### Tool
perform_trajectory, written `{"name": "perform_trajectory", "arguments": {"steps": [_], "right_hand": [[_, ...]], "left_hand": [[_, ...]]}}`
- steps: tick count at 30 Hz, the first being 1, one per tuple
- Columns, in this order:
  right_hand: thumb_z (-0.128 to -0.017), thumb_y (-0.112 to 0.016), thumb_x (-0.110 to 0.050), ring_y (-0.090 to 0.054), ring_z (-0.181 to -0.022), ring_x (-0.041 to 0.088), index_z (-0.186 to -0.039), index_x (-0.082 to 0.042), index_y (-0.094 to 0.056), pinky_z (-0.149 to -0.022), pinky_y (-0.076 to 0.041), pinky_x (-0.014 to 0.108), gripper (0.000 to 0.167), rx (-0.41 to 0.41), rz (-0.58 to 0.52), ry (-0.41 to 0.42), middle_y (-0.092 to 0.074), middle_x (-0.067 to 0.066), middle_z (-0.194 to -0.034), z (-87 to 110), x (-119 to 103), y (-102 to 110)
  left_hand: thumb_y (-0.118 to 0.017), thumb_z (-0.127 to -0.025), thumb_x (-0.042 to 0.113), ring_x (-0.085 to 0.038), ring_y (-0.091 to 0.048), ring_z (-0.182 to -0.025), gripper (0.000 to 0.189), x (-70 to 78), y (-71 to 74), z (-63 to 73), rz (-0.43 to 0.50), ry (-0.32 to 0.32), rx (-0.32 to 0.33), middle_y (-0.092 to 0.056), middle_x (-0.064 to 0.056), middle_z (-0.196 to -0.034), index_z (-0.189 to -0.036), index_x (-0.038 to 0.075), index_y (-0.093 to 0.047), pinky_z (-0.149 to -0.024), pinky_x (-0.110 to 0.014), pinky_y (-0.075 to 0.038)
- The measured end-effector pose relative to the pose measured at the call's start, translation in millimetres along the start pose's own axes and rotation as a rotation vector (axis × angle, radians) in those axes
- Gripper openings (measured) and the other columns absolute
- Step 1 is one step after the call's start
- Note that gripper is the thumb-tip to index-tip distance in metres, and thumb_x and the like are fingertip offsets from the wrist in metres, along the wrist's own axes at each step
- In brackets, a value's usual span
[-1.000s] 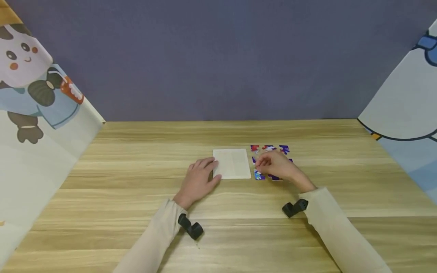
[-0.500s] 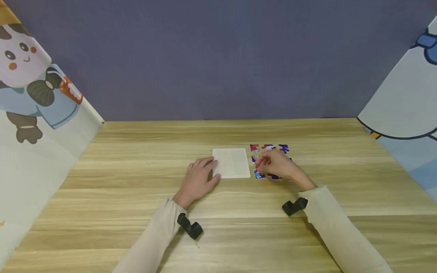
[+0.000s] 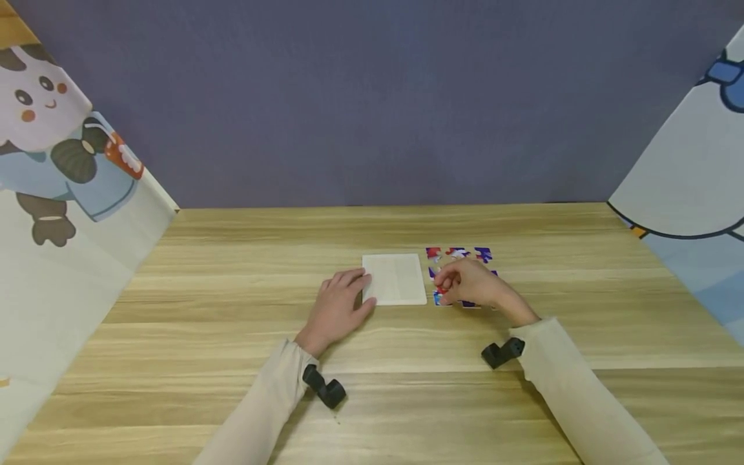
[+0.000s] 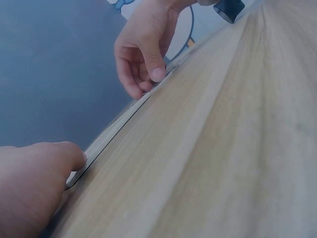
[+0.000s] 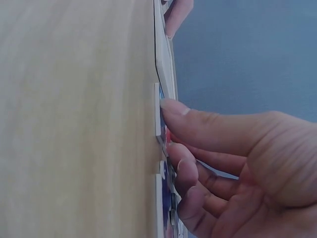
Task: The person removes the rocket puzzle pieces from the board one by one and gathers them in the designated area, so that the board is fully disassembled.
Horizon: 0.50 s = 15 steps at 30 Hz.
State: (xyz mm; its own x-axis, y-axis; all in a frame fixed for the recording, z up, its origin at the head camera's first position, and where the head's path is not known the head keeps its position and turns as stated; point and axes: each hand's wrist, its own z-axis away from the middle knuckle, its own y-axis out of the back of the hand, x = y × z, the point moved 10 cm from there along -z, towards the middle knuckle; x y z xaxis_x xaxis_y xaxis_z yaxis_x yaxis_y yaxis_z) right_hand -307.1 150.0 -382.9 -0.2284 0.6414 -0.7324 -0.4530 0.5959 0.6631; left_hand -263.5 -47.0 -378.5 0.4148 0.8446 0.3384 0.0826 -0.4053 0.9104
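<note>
A flat white-edged square board (image 3: 394,279) lies on the wooden table. My left hand (image 3: 337,310) rests at its left side, fingers spread loosely, with the fingertips and thumb on the board's edge. Just right of the board are several colourful jigsaw puzzle pieces (image 3: 482,253), set out apart from each other. Over them is my right hand (image 3: 471,283), its thumb and curled index finger at a blue and red puzzle piece (image 3: 440,299) nearest the board. The right wrist view has the thumb over this blue piece (image 5: 158,119); my palm hides other pieces from above.
Black wrist cameras (image 3: 324,386) sit on both cuffs. A dark blue-grey panel (image 3: 372,103) rises behind the table's (image 3: 372,400) far edge. Sheets with cartoon pictures (image 3: 58,142) stand along the left and right sides.
My right thumb has moved slightly down and away from the index finger, so more red shows between them. The left hand and the board hold still.
</note>
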Motion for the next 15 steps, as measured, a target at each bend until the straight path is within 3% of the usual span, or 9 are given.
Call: {"name": "perform_trajectory", "arguments": {"steps": [15], "right_hand": [[-0.077,-0.075,-0.003,-0.056,-0.071,0.014,-0.1,0.0,-0.068,-0.064,-0.049,0.025,0.023,-0.017,0.033,0.065,-0.063,0.006,-0.082,-4.7,-6.0,-5.5]], "left_hand": [[-0.056,-0.093,0.036,-0.03,-0.045,-0.129,0.049,-4.7,-2.1,2.8,0.015,0.016,-0.002,-0.05,-0.011,-0.141,-0.132,0.006,-0.056,-0.104,-0.049,-0.036]]}}
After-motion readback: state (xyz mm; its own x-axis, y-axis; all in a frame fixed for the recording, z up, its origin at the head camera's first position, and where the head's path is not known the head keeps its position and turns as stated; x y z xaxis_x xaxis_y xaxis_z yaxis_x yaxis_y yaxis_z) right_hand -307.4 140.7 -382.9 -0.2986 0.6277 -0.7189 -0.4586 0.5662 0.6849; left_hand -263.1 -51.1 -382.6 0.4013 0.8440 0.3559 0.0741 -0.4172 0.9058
